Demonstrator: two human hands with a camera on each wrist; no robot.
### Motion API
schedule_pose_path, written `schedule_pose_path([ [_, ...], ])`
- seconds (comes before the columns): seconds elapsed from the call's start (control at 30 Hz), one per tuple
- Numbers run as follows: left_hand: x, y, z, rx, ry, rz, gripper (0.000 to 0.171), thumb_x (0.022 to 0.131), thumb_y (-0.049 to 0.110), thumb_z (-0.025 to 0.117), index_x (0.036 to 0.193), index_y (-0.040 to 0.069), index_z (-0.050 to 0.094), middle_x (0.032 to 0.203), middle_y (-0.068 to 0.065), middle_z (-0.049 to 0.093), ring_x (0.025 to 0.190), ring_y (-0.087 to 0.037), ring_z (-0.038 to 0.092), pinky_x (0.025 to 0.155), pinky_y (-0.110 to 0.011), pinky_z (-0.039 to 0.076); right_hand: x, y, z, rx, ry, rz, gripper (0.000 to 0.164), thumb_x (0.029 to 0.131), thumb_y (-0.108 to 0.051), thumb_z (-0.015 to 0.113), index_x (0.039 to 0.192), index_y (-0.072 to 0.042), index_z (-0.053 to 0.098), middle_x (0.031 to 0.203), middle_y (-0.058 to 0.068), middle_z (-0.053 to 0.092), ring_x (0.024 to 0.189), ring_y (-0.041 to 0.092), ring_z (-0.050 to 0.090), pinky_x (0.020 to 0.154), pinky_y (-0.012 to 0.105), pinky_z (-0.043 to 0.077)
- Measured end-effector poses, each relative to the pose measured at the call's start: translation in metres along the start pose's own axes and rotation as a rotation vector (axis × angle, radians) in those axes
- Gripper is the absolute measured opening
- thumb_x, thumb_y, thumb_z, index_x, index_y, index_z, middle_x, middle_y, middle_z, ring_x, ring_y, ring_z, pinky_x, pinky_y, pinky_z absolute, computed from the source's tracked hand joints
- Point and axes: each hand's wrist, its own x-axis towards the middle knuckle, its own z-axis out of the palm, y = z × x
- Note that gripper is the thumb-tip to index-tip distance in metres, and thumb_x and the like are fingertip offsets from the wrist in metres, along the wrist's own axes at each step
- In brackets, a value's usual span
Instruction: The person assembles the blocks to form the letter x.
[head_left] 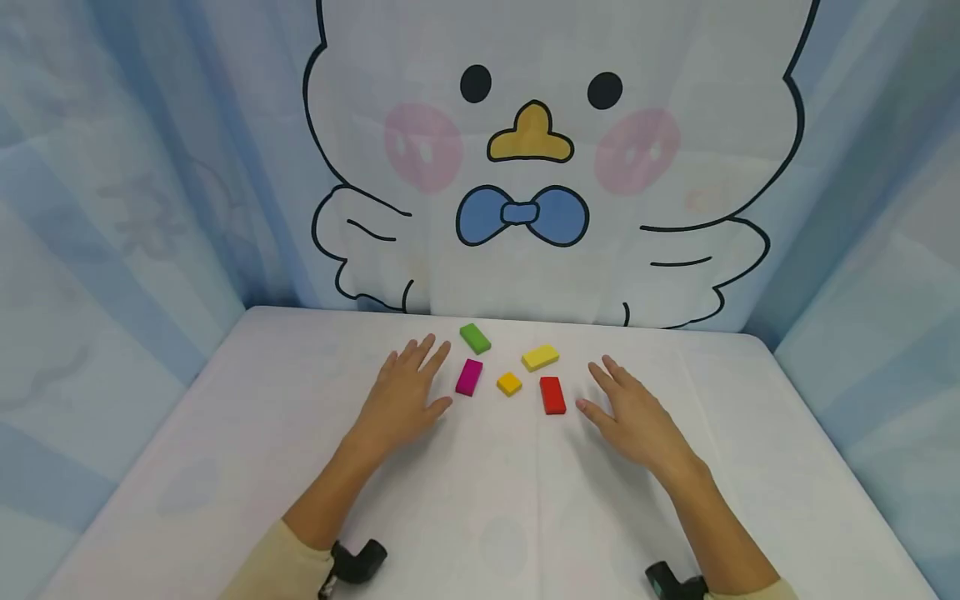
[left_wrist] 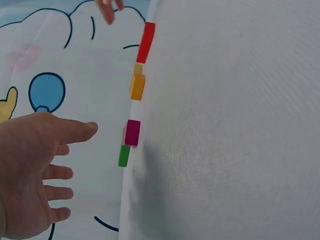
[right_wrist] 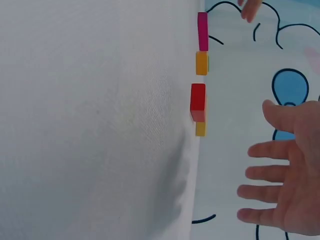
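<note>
In the head view, the left hand (head_left: 400, 398) hovers left of centre and the right hand (head_left: 637, 418) right of centre, over the white tabletop (head_left: 480, 500); both have fingers extended and spread, holding nothing. Nearest in the mid-frame cluster lies the bright red rectangular block (head_left: 552, 396), near the right thumb; a low approach and light pinch across its long sides should suit it. Beyond sit the small orange-yellow square block (head_left: 509, 383) and the magenta rectangular block (head_left: 468, 377), near the left fingers. Farther up, the yellow rectangular block (head_left: 540, 358) and green rectangular block (head_left: 476, 338) call for reaching without nudging their neighbours.
</note>
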Motion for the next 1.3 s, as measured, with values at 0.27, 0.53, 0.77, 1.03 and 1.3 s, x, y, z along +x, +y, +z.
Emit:
schedule_pose_path([
  [0.27, 0.008, 0.01, 0.004, -0.139, -0.055, 0.01, 0.079, 0.095, 0.029, 0.077, 0.162, 0.015, 0.038, 0.164, -0.014, 0.041, 0.148, -0.035, 0.043, 0.119, -0.054, 0.041, 0.005, -0.002, 0.004, 0.032, -0.026, 0.023, 0.065, 0.102, -0.033, 0.064, 0.157, -0.002, 0.044, 0.161, 0.028, 0.039, 0.148, 0.051, 0.037, 0.115, 0.069, 0.037],
  [0.53, 0.015, 0.017, 0.007, -0.21, -0.073, 0.022, 0.072, 0.094, 0.025, 0.078, 0.157, 0.013, 0.046, 0.152, -0.012, 0.052, 0.135, -0.031, 0.054, 0.112, -0.048, 0.05, 0.011, -0.003, 0.008, 0.095, -0.046, -0.001, 0.06, 0.1, -0.026, 0.068, 0.151, 0.001, 0.05, 0.149, 0.026, 0.055, 0.136, 0.046, 0.054, 0.11, 0.061, 0.048],
  [0.77, 0.024, 0.027, 0.006, -0.283, -0.121, -0.004, 0.066, 0.093, 0.023, 0.079, 0.153, 0.015, 0.051, 0.144, -0.01, 0.057, 0.129, -0.027, 0.057, 0.105, -0.044, 0.056, 0.019, -0.005, 0.011, 0.154, -0.081, 0.045, 0.057, 0.097, -0.023, 0.072, 0.149, -0.006, 0.055, 0.14, 0.02, 0.062, 0.116, 0.034, 0.065, 0.089, 0.045, 0.062],
  [1.03, 0.036, 0.036, 0.014, -0.35, -0.161, -0.027, 0.063, 0.093, 0.022, 0.079, 0.151, 0.02, 0.055, 0.154, -0.011, 0.052, 0.139, -0.032, 0.052, 0.106, -0.051, 0.055, 0.028, -0.004, 0.017, 0.2, -0.074, 0.044, 0.052, 0.094, -0.021, 0.075, 0.143, -0.007, 0.061, 0.13, 0.015, 0.067, 0.107, 0.027, 0.066, 0.083, 0.039, 0.062],
  [1.3, 0.05, 0.041, 0.021, -0.368, -0.171, 0.043, 0.056, 0.094, 0.017, 0.078, 0.147, 0.015, 0.059, 0.145, -0.01, 0.061, 0.128, -0.027, 0.059, 0.11, -0.044, 0.053, 0.034, -0.008, 0.019, 0.218, -0.084, 0.063, 0.052, 0.093, -0.018, 0.077, 0.141, -0.004, 0.062, 0.127, 0.016, 0.067, 0.105, 0.028, 0.067, 0.082, 0.037, 0.063],
])
